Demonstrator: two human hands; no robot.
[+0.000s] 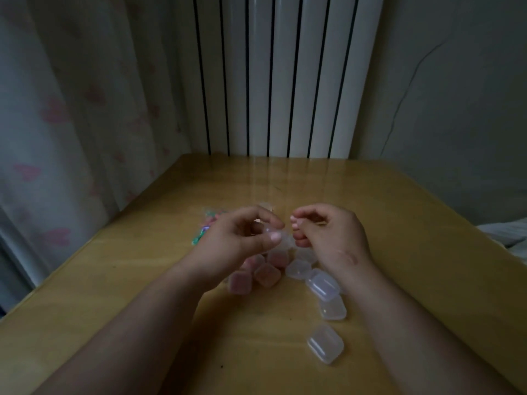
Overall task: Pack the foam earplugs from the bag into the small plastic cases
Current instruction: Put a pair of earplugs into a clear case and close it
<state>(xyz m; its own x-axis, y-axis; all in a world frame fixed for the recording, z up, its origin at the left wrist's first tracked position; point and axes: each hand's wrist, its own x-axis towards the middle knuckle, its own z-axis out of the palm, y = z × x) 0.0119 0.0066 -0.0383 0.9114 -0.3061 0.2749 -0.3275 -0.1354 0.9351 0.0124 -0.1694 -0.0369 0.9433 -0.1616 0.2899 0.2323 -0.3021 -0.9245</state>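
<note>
My left hand [245, 235] pinches a small clear plastic case [271, 231] between thumb and fingers above the table. My right hand [328, 232] hovers just right of it with fingers curled; whether it holds anything is unclear. Below the hands lie several cases filled with pink earplugs [266, 275]. Several empty clear cases [325, 285] run toward me on the right, the nearest one [325, 343] lying alone. The bag of coloured earplugs [206, 226] lies behind my left hand, mostly hidden.
The wooden table [142, 280] stands against a white radiator [279, 81]. A curtain [71, 109] hangs along the left edge. Some bedding [507, 235] shows past the table's right edge.
</note>
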